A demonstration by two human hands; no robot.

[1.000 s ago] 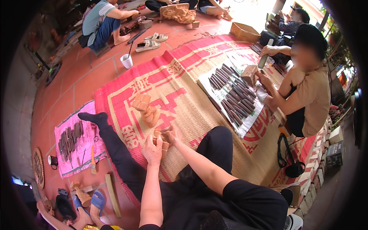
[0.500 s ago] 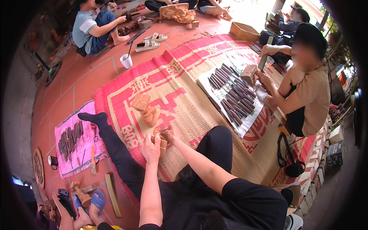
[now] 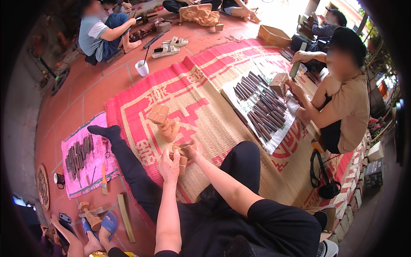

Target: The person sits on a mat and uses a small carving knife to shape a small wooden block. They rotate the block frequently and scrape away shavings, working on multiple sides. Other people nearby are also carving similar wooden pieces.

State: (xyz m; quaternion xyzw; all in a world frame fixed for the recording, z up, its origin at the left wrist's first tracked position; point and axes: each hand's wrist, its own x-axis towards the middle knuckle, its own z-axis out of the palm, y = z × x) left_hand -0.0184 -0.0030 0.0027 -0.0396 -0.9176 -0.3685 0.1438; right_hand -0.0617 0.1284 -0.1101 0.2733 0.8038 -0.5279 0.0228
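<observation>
Low over the mat, in front of my lap, my left hand (image 3: 169, 167) is closed round a small reddish-brown wood carving (image 3: 183, 164) with a squared block at its near end. My right hand (image 3: 194, 150) is at the carving's far end, its fingers bent together against it. Whatever those right fingers pinch is too small to make out. Just beyond my hands, a second wood carving (image 3: 168, 130) with a rounded body and a square block on top rests on the mat.
The red and straw woven mat (image 3: 222, 124) lies under my legs. Many dark chisels (image 3: 265, 111) cover a white sheet at right, beside a seated person. More tools lie on a pink cloth (image 3: 96, 171) at left, near a brush (image 3: 104, 182). A white cup (image 3: 141, 68) stands beyond.
My right hand has shifted slightly at the carving's far end, while my left keeps its hold. At lower left, another person's leg and hand have moved a little.
</observation>
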